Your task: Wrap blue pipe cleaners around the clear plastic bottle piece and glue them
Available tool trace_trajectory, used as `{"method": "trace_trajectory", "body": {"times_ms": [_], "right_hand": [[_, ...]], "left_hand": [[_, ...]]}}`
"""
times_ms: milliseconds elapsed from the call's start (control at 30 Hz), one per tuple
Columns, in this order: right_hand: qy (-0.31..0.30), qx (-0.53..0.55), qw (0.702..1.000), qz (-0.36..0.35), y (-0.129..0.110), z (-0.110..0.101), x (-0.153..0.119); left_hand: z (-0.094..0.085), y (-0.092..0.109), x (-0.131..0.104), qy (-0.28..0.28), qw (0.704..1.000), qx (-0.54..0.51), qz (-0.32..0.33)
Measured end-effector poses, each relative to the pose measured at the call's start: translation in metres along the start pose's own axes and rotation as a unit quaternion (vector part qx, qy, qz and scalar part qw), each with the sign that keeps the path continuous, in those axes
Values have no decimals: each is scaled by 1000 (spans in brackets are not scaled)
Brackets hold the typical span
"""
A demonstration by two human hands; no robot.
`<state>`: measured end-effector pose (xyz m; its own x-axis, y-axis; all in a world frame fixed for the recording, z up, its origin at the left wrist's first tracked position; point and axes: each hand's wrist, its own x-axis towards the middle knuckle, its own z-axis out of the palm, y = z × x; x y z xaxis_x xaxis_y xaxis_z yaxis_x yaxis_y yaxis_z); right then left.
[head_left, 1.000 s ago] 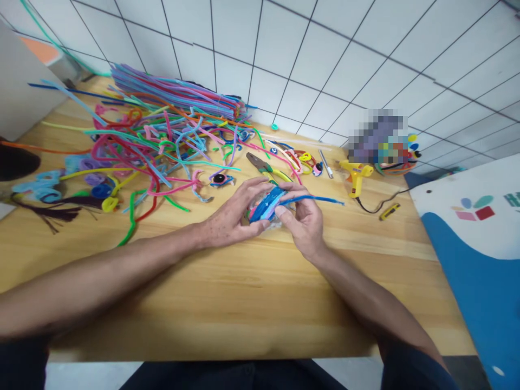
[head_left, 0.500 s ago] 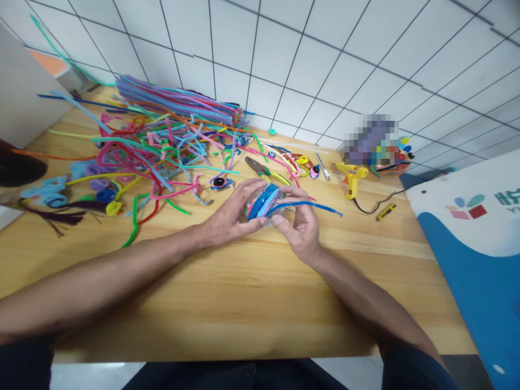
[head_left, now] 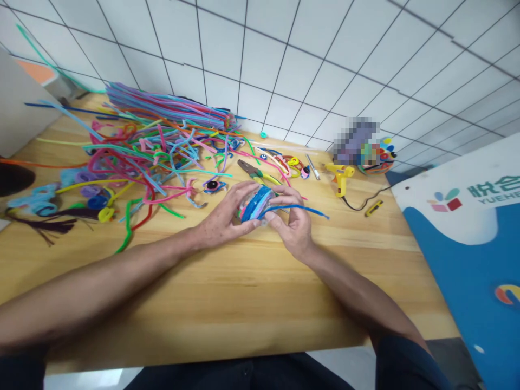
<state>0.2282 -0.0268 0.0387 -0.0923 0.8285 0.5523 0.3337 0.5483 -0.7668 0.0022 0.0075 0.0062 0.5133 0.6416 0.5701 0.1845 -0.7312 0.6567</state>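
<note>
Over the middle of the table, my left hand (head_left: 221,222) is closed round the left side of a rounded, clear-looking object wrapped in blue, light-blue and purple pipe cleaners (head_left: 255,205). From the right, my right hand (head_left: 296,230) grips the same wrapped object, its thumb at the near edge and its fingers over the far side. A loose blue pipe cleaner end (head_left: 312,210) runs from the wrapping across my right fingers and sticks out to the right. Part of the object is hidden by both hands. Just behind them lie pliers (head_left: 247,168) with yellow-green handles.
Tangled pipe cleaners (head_left: 134,157) cover the table's left, with a thick bundle of straight ones (head_left: 166,108) along the tiled wall. A black-eyed pipe-cleaner piece (head_left: 212,186) lies left of the pliers. Rightward are a yellow glue gun (head_left: 341,179), a cutter knife (head_left: 374,208) and a blue-white board (head_left: 459,238).
The camera has turned slightly right, so everything appears shifted left. Both hands keep nearly the same hold on the wrapped object, with little other visible movement.
</note>
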Motion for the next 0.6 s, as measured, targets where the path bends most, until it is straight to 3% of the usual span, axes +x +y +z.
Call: {"method": "trace_trajectory", "body": {"times_ms": [100, 233, 333, 433, 533, 600], "right_hand": [[7, -24, 1000, 9, 1, -17, 10], [25, -51, 995, 81, 14, -64, 21], [136, -124, 974, 136, 37, -111, 23], [237, -202, 933, 178, 70, -153, 26], [202, -303, 892, 267, 102, -179, 32], [167, -324, 884, 292, 119, -188, 37]], "left_hand": [[-2, -1, -1, -4, 1000, 11, -9], [-3, -1, -2, 1, 1000, 19, -9], [-3, -2, -2, 1, 1000, 16, -5], [-1, -3, -2, 3, 1000, 13, -5], [-2, -2, -2, 4, 1000, 16, -9], [-2, -1, -1, 0, 1000, 15, -11]]}}
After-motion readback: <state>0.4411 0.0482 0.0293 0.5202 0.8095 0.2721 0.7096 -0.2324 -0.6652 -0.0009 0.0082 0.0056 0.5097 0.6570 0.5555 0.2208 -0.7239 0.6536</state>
